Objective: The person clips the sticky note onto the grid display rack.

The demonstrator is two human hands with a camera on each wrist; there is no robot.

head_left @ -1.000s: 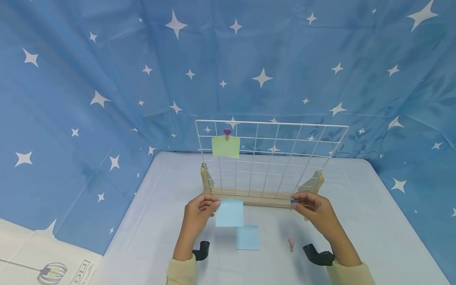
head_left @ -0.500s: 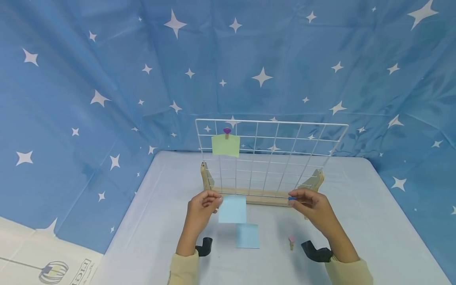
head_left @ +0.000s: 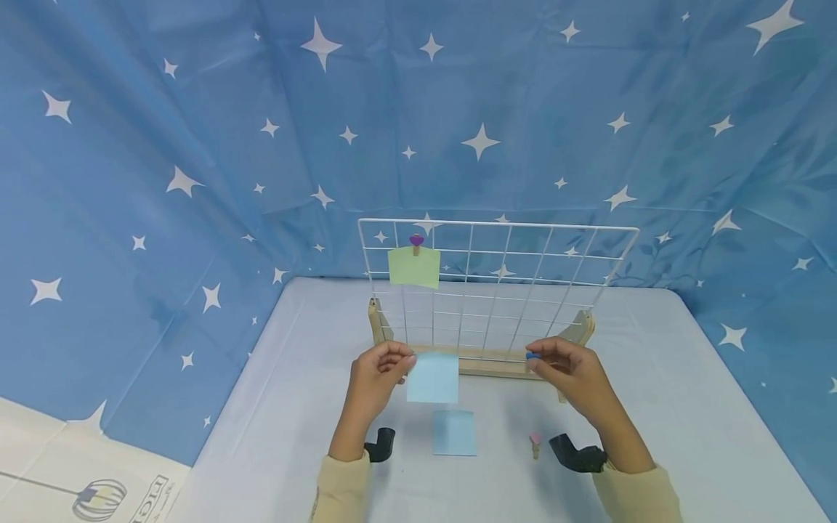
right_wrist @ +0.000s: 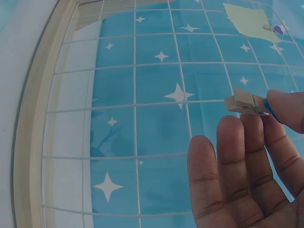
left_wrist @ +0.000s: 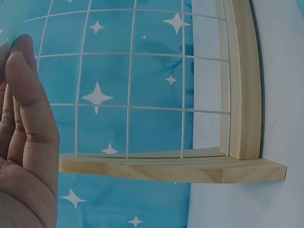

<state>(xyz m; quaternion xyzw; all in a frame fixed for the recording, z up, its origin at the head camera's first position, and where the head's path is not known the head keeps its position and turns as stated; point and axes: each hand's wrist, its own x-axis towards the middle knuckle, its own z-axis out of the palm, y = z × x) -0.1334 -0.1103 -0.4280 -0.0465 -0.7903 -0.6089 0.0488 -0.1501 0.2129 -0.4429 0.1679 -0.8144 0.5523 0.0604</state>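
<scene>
A blue sticky note (head_left: 433, 378) hangs from my left hand (head_left: 376, 374), pinched at its upper left corner between thumb and fingers. My right hand (head_left: 572, 370) pinches a small wooden clothespin (right_wrist: 243, 101) with a blue end; its blue part is pressed under the thumb in the right wrist view. Both hands are in front of a white wire grid (head_left: 497, 294) standing in a wooden base (head_left: 497, 367). High on the grid's left side, a purple heart clothespin (head_left: 416, 244) holds a green note (head_left: 415, 268).
Another blue sticky note (head_left: 455, 433) lies on the white table (head_left: 314, 319) below the held one. A pink-topped clothespin (head_left: 535, 445) lies to its right. Black wrist mounts (head_left: 578, 455) sit at both wrists. Behind the table hangs a blue star-patterned cloth (head_left: 392, 87).
My left hand has moved right and slightly up with the blue note. The right hand, with the clothespin, has shifted a little left and up.
</scene>
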